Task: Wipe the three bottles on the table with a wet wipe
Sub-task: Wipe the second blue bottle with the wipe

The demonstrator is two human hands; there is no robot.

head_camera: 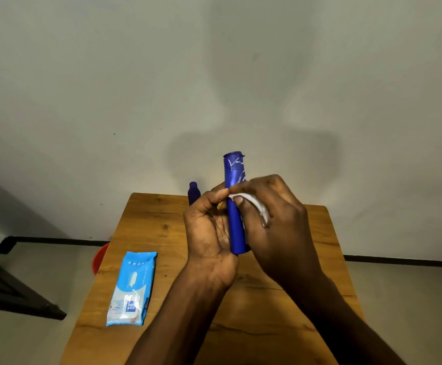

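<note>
Two forearms rise from the bottom edge of the frame and meet just right of centre, above a wooden table [306,272]. The left hand [209,233], palm turned toward the camera, curls its fingers and thumb around a tall blue bottle [234,196], grasping it near its lower half. The bottle is lifted off the tabletop and stands nearly upright, its cap end toward the top of the frame, with white lettering showing on the upper body. The right hand [275,214] closes around the bottle's right side with a white wet wipe [256,206] bunched between its fingers and the blue surface; the thumb tip presses the wipe's edge against the bottle about midway up.

In the lower left of the frame, a light blue pack of wipes [133,288] lies flat on the table near its left edge, well apart from the hands.

Farther back, just left of the held bottle, the top of a smaller dark blue bottle [194,192] stands on the far part of the table, partly hidden behind the left hand's fingers. A red object [100,258] peeks out beside the table's left edge, down at floor level. Behind everything, a pale wall [109,88] fills the upper frame, carrying soft shadows.
</note>
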